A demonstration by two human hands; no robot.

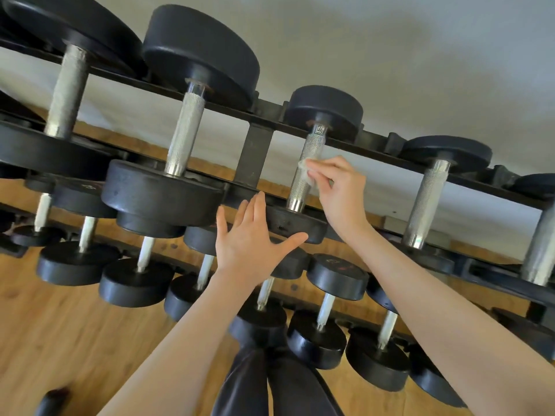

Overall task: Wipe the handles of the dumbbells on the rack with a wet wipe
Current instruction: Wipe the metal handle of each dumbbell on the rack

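- Dark trousered legs (pixel 270 382) stand nearest, above the wooden floor (pixel 60 340).
- Left hand (pixel 252 235) is spread flat, fingers straight, grasping nothing, its thumb against the dumbbell's near weight head (pixel 295 223).
- Right hand (pixel 339 184) pinches a wet wipe (pixel 304 169) against the knurled handle (pixel 306 166) of that dumbbell, which lies on the top tier of the rack (pixel 255 151).
- Smaller dumbbells (pixel 318 313) fill the lower tier.

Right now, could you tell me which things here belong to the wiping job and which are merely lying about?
In the job: wet wipe, pinched in right hand; knurled handle; left hand; rack.
Lying about: dark object on wooden floor.
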